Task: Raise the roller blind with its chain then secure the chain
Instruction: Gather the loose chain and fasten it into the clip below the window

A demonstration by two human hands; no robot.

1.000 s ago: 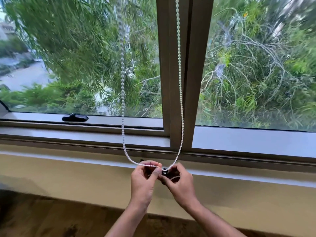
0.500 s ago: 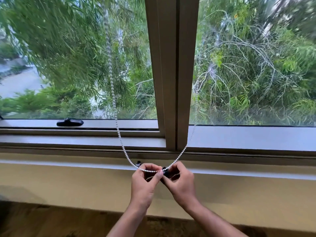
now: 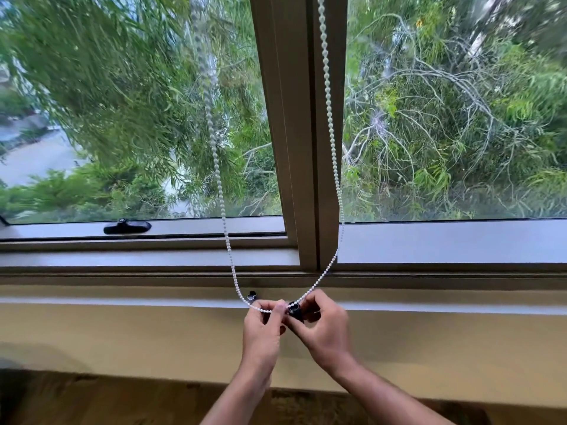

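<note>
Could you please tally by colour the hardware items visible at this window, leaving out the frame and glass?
White: 1, the bead chain.
Black: 3, the window handle, the small knob on the sill, the clip between the fingers.
Total: 4.

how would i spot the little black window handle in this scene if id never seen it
Start at the vertical window post in the middle and take the pane to its left. Along that pane's bottom rail lies the black handle, flat and lengthwise. It is the only dark piece on the pale frame, left of the white bead chain.
</note>
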